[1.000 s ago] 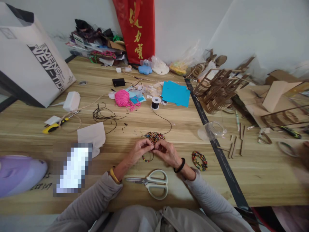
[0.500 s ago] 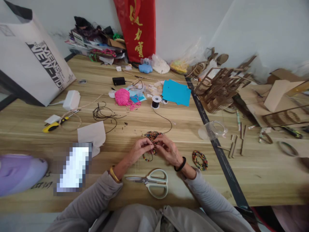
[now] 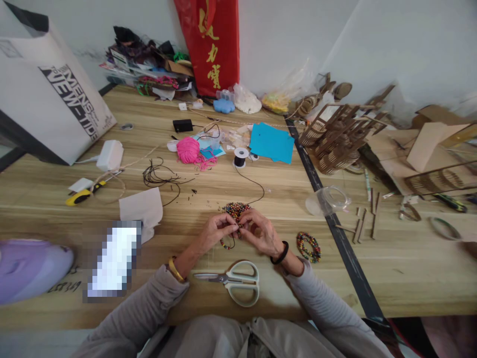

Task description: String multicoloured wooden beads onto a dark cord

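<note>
Thumb and forefinger of my left hand point(image 3: 218, 229) are pinched together on the black cord of a bead string point(image 3: 225, 243), whose threaded coloured beads hang below the fingers. Close against it, my right hand point(image 3: 263, 231) is also pinched, with a small bead at its fingertips that is partly hidden. Just beyond the fingers lies a heap of loose multicoloured beads point(image 3: 235, 208). A black cord runs from behind that heap to a white spool point(image 3: 240, 157). Scissors point(image 3: 238, 282) with pale handles rest in front of my hands. Right of my right wrist sits a coiled finished-looking bead strand point(image 3: 308, 247).
Left are a phone with a blurred screen point(image 3: 114, 258), white paper point(image 3: 142, 209), cut black cords point(image 3: 160, 176) and a yellow cutter point(image 3: 80, 196). Pink yarn point(image 3: 188, 150) and blue sheets point(image 3: 272, 143) lie farther back. Wooden models point(image 3: 331, 139) and a clear tape roll point(image 3: 335, 199) are right.
My fingertips have shifted slightly at the cord, and the right hand has tilted a little. Both hands stay in nearly the same place; the surrounding things have not moved.
</note>
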`<action>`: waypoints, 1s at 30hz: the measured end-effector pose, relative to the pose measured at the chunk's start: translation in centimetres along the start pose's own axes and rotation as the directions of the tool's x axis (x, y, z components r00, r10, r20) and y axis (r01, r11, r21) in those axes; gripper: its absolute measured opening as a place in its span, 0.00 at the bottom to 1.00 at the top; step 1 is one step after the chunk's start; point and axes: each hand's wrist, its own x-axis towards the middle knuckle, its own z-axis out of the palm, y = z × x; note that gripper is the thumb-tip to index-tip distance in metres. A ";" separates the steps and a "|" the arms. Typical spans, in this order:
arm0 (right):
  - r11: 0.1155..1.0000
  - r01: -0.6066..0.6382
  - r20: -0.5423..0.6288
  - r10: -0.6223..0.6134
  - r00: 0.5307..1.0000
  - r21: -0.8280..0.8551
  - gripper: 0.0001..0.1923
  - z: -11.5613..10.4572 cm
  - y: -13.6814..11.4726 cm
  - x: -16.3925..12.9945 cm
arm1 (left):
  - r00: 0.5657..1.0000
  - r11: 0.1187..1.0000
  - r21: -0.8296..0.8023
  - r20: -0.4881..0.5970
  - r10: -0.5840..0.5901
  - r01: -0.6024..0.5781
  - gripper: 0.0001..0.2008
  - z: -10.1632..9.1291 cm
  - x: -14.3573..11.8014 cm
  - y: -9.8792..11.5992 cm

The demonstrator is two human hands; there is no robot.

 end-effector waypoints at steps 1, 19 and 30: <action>1.000 0.014 0.007 -0.014 1.000 -0.005 0.08 0.1 -0.1 0.0 | 0.999 0.999 0.015 -0.021 0.028 -0.028 0.12 0.0 0.0 0.0; 0.983 -0.173 0.077 0.168 0.983 0.061 0.10 1.0 0.3 -0.4 | 0.990 0.990 0.033 -0.032 0.138 -0.137 0.10 -0.1 -0.2 0.8; 1.000 -0.018 -0.082 0.017 0.996 -0.011 0.10 0.5 0.1 -0.1 | 0.999 0.999 0.007 0.012 0.051 -0.051 0.13 -0.1 -0.3 0.6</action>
